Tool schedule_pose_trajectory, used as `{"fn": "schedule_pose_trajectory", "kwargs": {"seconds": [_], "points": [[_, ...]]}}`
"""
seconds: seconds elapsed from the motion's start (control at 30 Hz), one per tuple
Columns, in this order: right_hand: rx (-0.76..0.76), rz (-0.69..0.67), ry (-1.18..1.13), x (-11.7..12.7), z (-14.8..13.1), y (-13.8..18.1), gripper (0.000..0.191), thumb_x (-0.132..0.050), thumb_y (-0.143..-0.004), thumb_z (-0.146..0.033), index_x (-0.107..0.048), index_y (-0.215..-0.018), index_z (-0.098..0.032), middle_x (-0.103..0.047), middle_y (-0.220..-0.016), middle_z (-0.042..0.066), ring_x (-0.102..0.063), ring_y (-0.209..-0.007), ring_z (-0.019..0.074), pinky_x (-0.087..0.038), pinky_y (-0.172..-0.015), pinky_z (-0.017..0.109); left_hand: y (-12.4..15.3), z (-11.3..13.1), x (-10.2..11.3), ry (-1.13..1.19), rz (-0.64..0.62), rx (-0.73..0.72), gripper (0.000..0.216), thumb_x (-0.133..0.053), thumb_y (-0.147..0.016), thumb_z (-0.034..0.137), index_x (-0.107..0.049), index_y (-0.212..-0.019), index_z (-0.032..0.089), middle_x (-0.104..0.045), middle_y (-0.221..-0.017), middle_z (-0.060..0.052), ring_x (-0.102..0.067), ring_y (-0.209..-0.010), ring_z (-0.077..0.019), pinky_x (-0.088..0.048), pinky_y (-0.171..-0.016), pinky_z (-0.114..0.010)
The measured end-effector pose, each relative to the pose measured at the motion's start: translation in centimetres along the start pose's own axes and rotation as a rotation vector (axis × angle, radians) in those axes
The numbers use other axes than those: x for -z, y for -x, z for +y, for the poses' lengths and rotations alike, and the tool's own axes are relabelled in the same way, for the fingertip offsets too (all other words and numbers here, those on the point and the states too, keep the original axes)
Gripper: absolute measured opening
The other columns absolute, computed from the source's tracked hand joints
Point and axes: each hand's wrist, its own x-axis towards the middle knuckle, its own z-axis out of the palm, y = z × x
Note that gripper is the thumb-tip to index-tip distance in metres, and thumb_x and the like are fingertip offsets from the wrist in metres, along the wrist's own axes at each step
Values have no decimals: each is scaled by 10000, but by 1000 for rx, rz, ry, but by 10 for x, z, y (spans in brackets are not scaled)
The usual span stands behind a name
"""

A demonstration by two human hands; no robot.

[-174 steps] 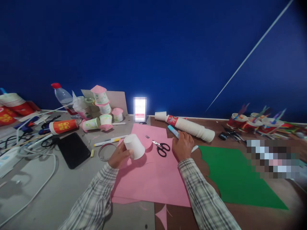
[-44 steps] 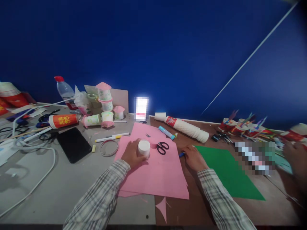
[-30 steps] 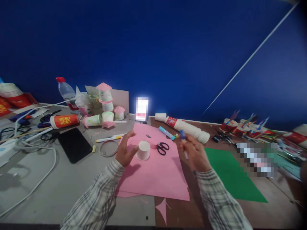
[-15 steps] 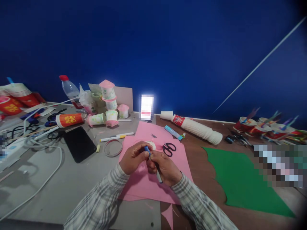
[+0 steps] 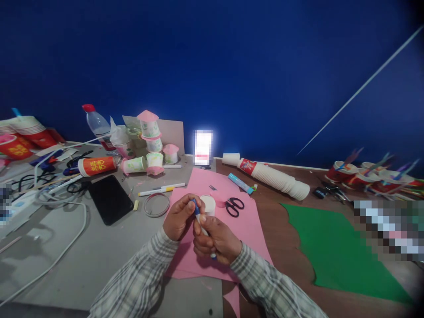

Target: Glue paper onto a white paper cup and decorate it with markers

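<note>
Both hands meet over the pink paper (image 5: 245, 247), holding a white marker with a blue cap (image 5: 196, 207). My left hand (image 5: 179, 217) pinches the blue cap end between thumb and fingers. Around the white barrel, the fingers of my right hand (image 5: 217, 238) are wrapped, and the marker's blue tail end shows below them. Just behind the hands a white paper cup (image 5: 208, 204) stands on the paper. To its right lie scissors (image 5: 234, 206) with black handles, their blades partly under a pink scrap.
Cups with pink paper roofs (image 5: 149, 132) stand at the back left, near a black phone (image 5: 111, 199) and cables. A stack of paper cups (image 5: 274, 176) lies at the back right. Green paper (image 5: 341, 251) covers the right side. A blue tube (image 5: 240, 183) rests behind the scissors.
The hands and marker have shifted slightly left, uncovering more of the white cup. More of the blue cap now shows, and the right hand has come a little lower on the barrel.
</note>
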Motion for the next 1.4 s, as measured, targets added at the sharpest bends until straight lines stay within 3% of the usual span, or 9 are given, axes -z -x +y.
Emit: {"fn": "schedule_pose_trajectory", "kwargs": {"seconds": [0.17,0.33,0.5,0.73,0.87,1.0,1.1,1.23,1.4], "points": [[135,254,179,-10,2,-12,408,-644,-615,-594,-528,-593,-203,-395,-288,-117,-263,-246,54,-229,-322,161,-3,-7,-2,9,154,-68,212,-575,-725,395,-521,-739,191,-555,-626,51,-418,-300,-21,-280,-269,-144],[-50,13,-92,-20,0,-1,278,-612,-693,-504,-566,-629,-237,-335,-346,-128,-165,-297,46,-237,-347,151,-6,6,1,-89,228,-71,230,-467,-765,457,-514,-738,234,-513,-580,71,-278,-253,-15,-220,-280,-200],[-322,-137,-25,-27,25,22,232,-585,-703,-488,-632,-593,-289,-272,-379,-108,-167,-322,55,-231,-388,147,-11,48,39,-149,418,-313,311,-281,-858,410,-560,-790,292,-381,-495,83,-171,-352,-62,-267,-424,-237],[89,-67,-54,-26,-35,20,305,-634,-683,-369,-656,-928,-188,-526,-573,-33,-410,-439,90,-395,-517,258,-19,25,54,-178,513,-168,197,-365,-798,360,-525,-811,245,-382,-559,73,-340,-433,-67,-340,-477,-238],[350,134,161,-8,-57,27,511,-584,-725,-256,-454,-1215,-323,-626,-728,-20,-421,-337,80,-411,-380,251,-25,4,54,-387,506,-39,73,-467,-672,255,-488,-723,208,-457,-585,61,-474,-488,-89,-395,-500,-253],[550,291,396,19,-51,29,365,-541,-773,-292,-545,-1138,-299,-642,-715,-7,-473,-318,93,-445,-367,267,-24,-2,58,-598,411,45,35,-505,-563,153,-526,-565,182,-459,-501,65,-444,-471,-99,-366,-479,-248],[745,397,614,40,-44,26,270,-473,-816,-300,-626,-1018,-206,-670,-707,41,-646,-580,195,-540,-604,369,-20,1,56,-742,329,78,174,-567,-490,97,-610,-635,182,-515,-596,54,-435,-527,-106,-391,-537,-273],[892,561,982,69,-37,21,304,-393,-826,-215,-570,-1072,-229,-687,-1002,92,-633,-954,250,-508,-810,439,-13,-1,49,-940,204,78,511,-688,-493,167,-575,-985,241,-546,-970,-18,-515,-795,-187,-434,-752,-377],[1054,392,1562,93,-20,11,455,-498,-711,-46,-471,-1119,-246,-583,-1229,118,-545,-1126,272,-460,-903,483,-12,-20,37,-1056,91,20,872,-785,-421,204,-395,-1197,273,-430,-1238,-71,-377,-1154,-289,-294,-988,-452]]}}
